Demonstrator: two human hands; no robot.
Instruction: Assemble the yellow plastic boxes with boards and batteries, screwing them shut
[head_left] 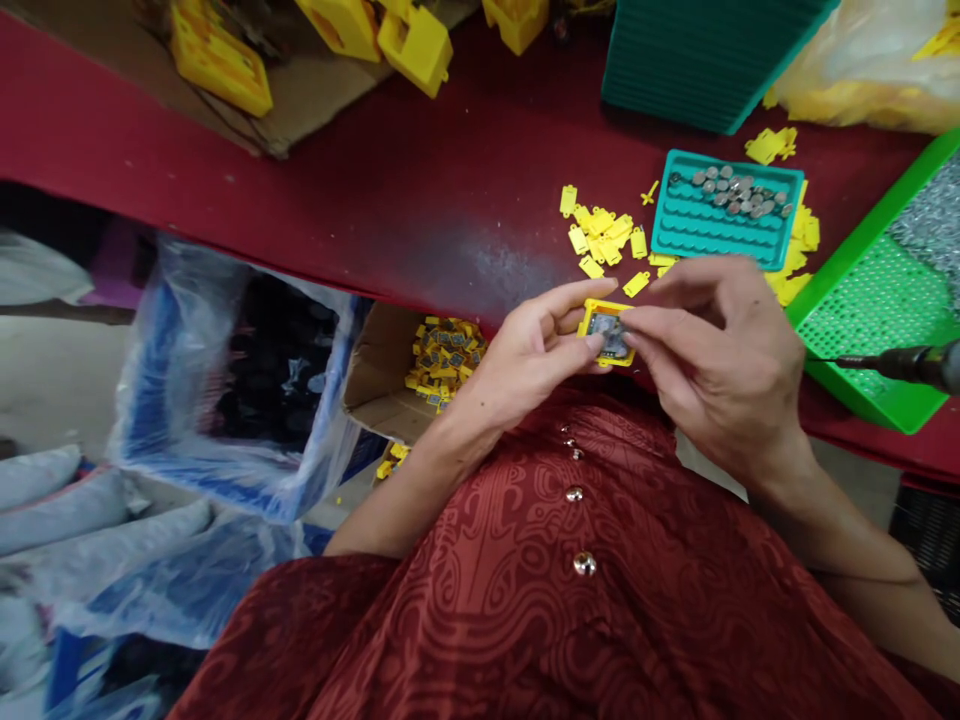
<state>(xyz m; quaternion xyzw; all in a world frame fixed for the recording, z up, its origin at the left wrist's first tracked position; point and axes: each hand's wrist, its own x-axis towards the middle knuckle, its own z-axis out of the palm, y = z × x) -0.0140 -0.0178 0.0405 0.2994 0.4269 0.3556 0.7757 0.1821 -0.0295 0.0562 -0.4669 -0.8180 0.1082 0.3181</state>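
My left hand (536,340) grips a small yellow plastic case (587,318), whose open side faces up and shows a grey part inside. At the case's right edge, my right hand (720,350) has its thumb and forefinger pinched together over the grey insert; whatever may be between those fingertips is hidden. Just beyond the hands lies a loose pile of small yellow plastic pieces (600,232). A teal ridged tray (679,225) with several round silver discs (739,190) stands behind my right hand.
A green perforated basket (855,300) holding silvery small parts is at right, with a dark screwdriver-like tool (915,365) over it. Stacked teal trays (712,60) stand behind. Left are a cardboard box (375,370) of yellow cases and a plastic-lined blue crate (142,400).
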